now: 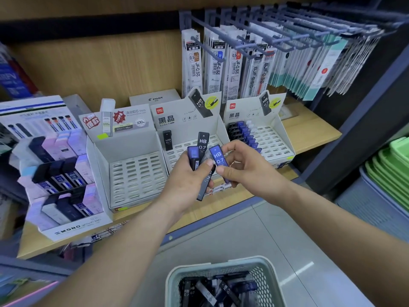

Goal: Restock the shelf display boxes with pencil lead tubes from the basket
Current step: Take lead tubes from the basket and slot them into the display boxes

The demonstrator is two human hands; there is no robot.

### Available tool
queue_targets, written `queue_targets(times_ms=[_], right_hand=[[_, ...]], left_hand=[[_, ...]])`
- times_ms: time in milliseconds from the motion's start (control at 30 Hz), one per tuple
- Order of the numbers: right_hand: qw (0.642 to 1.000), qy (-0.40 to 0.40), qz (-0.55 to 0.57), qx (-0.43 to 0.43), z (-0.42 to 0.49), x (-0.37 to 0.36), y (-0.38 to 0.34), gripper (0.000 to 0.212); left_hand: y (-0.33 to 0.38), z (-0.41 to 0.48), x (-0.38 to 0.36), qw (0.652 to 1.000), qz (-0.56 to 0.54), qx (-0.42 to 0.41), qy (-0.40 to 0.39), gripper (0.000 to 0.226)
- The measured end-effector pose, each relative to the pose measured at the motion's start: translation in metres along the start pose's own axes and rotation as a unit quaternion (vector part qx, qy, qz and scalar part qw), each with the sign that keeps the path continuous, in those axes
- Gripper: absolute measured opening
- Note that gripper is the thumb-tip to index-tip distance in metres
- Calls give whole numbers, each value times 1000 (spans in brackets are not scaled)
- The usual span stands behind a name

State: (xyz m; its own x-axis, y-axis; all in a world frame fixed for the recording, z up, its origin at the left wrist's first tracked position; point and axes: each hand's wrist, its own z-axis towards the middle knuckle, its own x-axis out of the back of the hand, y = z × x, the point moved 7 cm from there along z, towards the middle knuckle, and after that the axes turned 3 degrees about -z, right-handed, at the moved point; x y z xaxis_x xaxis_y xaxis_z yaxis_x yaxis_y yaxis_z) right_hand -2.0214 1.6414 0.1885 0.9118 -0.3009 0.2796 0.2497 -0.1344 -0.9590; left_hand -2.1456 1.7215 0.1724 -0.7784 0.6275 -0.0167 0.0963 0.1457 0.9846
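At mid-frame, the left hand (186, 180) grips a fanned bunch of tubes (203, 141) while the right hand (247, 167) pinches one blue tube (218, 156); tugging it could spill the others.

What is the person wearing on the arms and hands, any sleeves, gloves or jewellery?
Nothing worn shows. The left hand and right hand are bare, with no gloves, rings or markings. The left forearm and right forearm are bare up to the frame edge: no sleeve, watch or band in view. The thumbnails look short and unpainted.
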Motion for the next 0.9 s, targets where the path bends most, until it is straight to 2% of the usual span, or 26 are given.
queue_targets(times_ms=[200, 367, 667, 800, 900], right_hand=[[1000, -8, -10, 15, 0, -1, -1, 50], [1000, 21, -4, 4, 0, 3, 2, 38], [987, 155, -5, -38, -5, 56, 17, 19], [966, 245, -72, -29, -6, 109, 20, 15], [941, 301, -151, -13, 3, 145, 25, 13]], left_hand=[[-1, 1, 3, 1000, 5, 6, 4, 19], [-2, 1, 4, 1000, 15, 12, 3, 19], [-11, 0, 7, 996, 78, 43, -4, 13], [-11, 2, -7, 994, 105, 33, -27, 6], [-11, 5, -16, 992, 119, 31, -35, 9]])
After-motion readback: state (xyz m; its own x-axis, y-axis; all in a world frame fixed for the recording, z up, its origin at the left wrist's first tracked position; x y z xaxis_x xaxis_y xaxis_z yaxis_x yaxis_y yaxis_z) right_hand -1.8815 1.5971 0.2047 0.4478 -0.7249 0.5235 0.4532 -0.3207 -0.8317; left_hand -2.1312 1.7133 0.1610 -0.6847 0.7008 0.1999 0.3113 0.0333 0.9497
